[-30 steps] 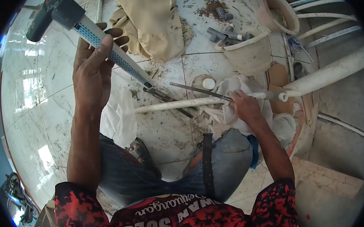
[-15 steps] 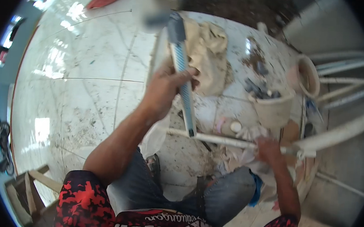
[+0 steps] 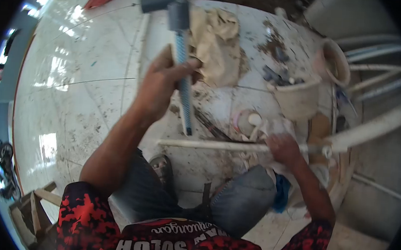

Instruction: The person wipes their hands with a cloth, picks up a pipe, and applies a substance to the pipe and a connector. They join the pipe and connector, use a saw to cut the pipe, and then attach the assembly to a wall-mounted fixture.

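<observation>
The left hand (image 3: 162, 83) is closed around the handle of a hammer (image 3: 179, 35). The fingers wrap the blue and white grip near its middle, and the thumb lies across it. The hammer stands almost upright above the tiled floor (image 3: 86, 103), with its grey head at the top and the end of the handle pointing down toward a thin white pipe (image 3: 208, 144).

This pipe lies about level across the floor, in front of the person's knees. The right hand (image 3: 282, 149) is closed on the pipe toward its right end, with the fingers curled over it and pressing it down among some white rags (image 3: 260, 129).

Behind the pipe is a crumpled tan cloth (image 3: 218, 42), just beside the hammer's handle in the view. To the right stands a dirty white bucket (image 3: 297, 101) with grey pipe fittings (image 3: 278, 77) near its rim. A thick white pipe (image 3: 377, 128) runs off slanting to the right edge.
</observation>
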`<state>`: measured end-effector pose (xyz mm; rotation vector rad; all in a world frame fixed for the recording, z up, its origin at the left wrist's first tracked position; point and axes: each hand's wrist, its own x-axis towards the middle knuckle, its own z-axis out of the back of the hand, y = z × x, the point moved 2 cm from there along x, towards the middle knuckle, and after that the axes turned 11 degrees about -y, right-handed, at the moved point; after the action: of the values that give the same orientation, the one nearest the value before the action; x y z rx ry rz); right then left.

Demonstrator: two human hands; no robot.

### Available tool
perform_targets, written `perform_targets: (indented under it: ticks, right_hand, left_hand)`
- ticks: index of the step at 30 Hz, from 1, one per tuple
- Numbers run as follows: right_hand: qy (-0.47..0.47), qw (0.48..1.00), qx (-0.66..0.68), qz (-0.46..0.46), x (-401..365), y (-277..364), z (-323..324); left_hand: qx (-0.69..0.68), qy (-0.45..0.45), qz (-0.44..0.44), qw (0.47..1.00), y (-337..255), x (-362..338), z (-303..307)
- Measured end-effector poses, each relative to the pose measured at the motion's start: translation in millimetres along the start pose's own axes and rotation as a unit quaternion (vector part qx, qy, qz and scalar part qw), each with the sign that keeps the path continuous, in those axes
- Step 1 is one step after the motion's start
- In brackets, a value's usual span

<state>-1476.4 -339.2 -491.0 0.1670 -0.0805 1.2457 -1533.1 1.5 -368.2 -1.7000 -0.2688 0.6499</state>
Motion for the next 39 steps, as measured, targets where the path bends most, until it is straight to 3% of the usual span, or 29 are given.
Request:
perform_targets:
  ticks: [2, 6, 8, 11, 14, 16, 17, 19, 20, 22, 23, 25, 26, 28, 29, 32, 34, 39]
  right_hand:
    - [-0.036, 0.999, 0.014, 0.037, 33, 2, 5]
    - [-0.023, 0.994, 0.036, 0.097, 106, -1, -6]
    - [0.039, 0.995, -0.015, 0.088, 143, -5, -31]
    - [0.014, 0.991, -0.033, 0.13, 194, -7, -39]
    - [0.033, 0.992, -0.102, 0.063, 219, -22, -84]
    - [0.15, 0.986, -0.072, 0.003, 227, -29, -102]
    - [0.152, 0.986, -0.068, 0.008, 227, -32, -113]
    - [0.103, 0.99, -0.037, -0.09, 218, -41, -133]
    - [0.108, 0.99, -0.029, -0.083, 211, -38, -137]
    - [-0.015, 0.986, 0.023, -0.167, 199, -30, -100]
    - [-0.009, 0.987, 0.027, -0.161, 194, -25, -88]
    - [0.005, 0.946, 0.152, -0.285, 180, -19, -70]
    - [0.009, 0.947, 0.153, -0.283, 170, -14, -74]
    - [-0.039, 0.84, 0.37, -0.395, 141, -7, -86]
    - [-0.06, 0.808, 0.431, -0.398, 131, -1, -86]
    - [-0.072, 0.668, 0.617, -0.409, 134, 40, -67]
    - [-0.117, 0.628, 0.689, -0.343, 153, 58, -47]
    - [-0.145, 0.673, 0.677, -0.26, 182, 70, -45]
  left_hand:
    - [0.0, -0.003, -0.008, 1.0, -4, -3, -2]
    - [-0.002, 0.023, -0.006, 1.0, -5, -5, -4]
    - [-0.017, 0.03, -0.004, 0.999, -4, -6, -3]
    - [-0.008, 0.029, 0.001, 1.0, -5, -5, -1]
    - [-0.001, 0.028, 0.011, 1.0, -4, -2, 2]
    - [0.003, 0.024, 0.016, 1.0, -3, 2, 6]
    - [0.003, 0.022, 0.025, 0.999, -2, 5, 9]
    - [0.013, 0.006, 0.024, 1.0, -1, 9, 17]
    - [0.027, -0.001, 0.014, 1.0, -1, 12, 21]
    - [0.044, -0.014, 0.001, 0.999, 0, 19, 28]
    - [0.043, -0.021, 0.006, 0.999, 4, 22, 34]
    - [0.054, -0.013, 0.034, 0.998, 15, 33, 43]
    - [0.062, -0.014, 0.033, 0.997, 19, 37, 46]
    - [0.078, 0.003, 0.03, 0.997, 34, 42, 41]
    - [0.099, 0.006, 0.024, 0.995, 40, 43, 43]
    - [0.109, 0.032, 0.11, 0.987, 71, 42, 29]
    - [0.129, 0.009, 0.16, 0.979, 74, 26, 10]
    - [-0.013, -0.035, 0.201, 0.979, 92, 20, 10]
